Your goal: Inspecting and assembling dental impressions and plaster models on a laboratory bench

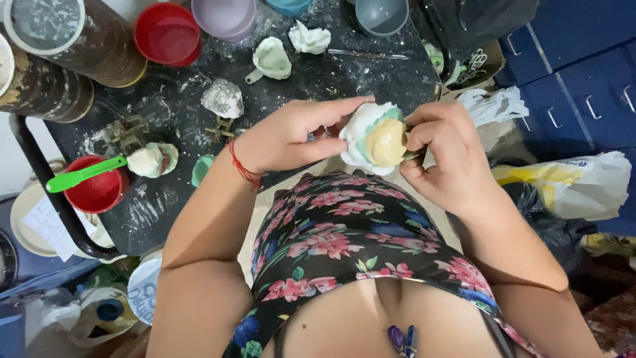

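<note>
1. White plaster cast [375,139] with yellowish core, held above the bench [318,79] edge; left hand [289,136] closed round its left side.
2. Right hand [445,152] closed on a thin metal tool [414,156], tip at the cast.
3. Judgement: brace the cast firmly; trim lightly, blade angled away from the fingers.

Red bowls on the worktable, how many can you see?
2. One red bowl sits at the table's far edge; another red bowl, holding a green spatula, sits at the left edge. Others may be hidden.

A plaster-dusted worktable [331,73] with mixing bowls [167,33] suggests a casting workshop.
</note>
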